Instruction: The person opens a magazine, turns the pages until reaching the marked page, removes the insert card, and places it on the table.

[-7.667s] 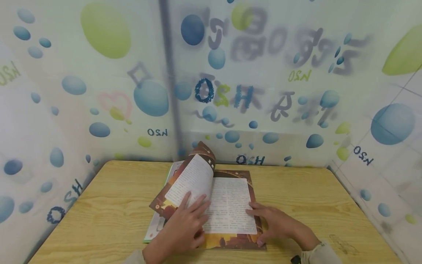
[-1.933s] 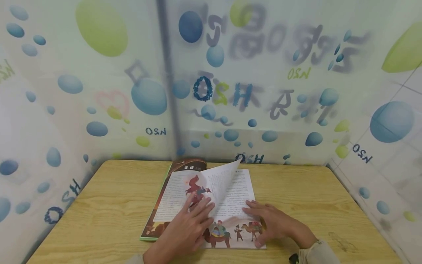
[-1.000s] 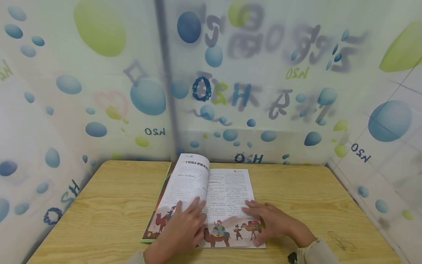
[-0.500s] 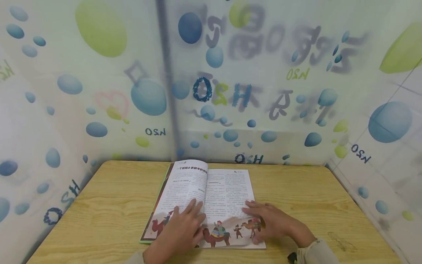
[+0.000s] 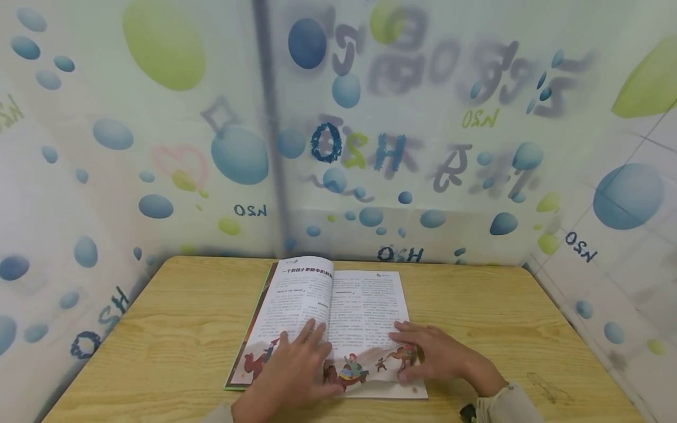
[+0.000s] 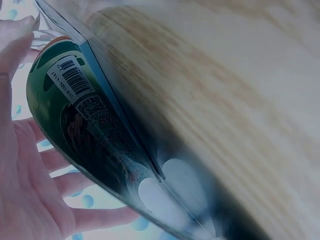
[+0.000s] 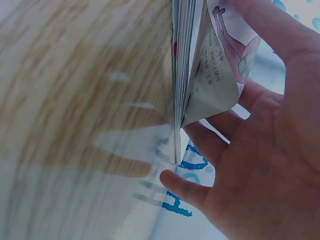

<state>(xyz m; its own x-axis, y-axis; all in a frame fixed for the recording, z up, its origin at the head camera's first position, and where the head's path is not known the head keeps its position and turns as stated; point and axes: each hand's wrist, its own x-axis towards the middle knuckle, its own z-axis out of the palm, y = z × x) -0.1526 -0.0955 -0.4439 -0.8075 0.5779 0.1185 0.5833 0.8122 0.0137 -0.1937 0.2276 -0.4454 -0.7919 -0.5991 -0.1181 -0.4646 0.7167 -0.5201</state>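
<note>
A magazine (image 5: 370, 305) lies spread on the table, its pages carrying dense text above a camel illustration. My left hand (image 5: 296, 367) rests spread over the lower left page, thumb stretched across the inner fold. In the left wrist view, the dark green back cover (image 6: 87, 120) with a barcode shows beside that hand's spread fingers. My right hand (image 5: 441, 355) is at the lower right edge. Its thumb and fingers pinch the top right page (image 7: 217, 87), which buckles upward and lifts at the corner, away from the stack of pages beneath.
The wood-grain table (image 5: 158, 329) extends to both sides of the magazine. A pale curtain (image 5: 238, 88) printed with blue and green drops and lettering stands behind and around it. A dark dangling item (image 5: 468, 413) hangs at the right sleeve.
Pages have turned over from right to left and now lie on the left side. Most recently my right thumb has moved inward, buckling the right page, and my left thumb has stretched out rightward.
</note>
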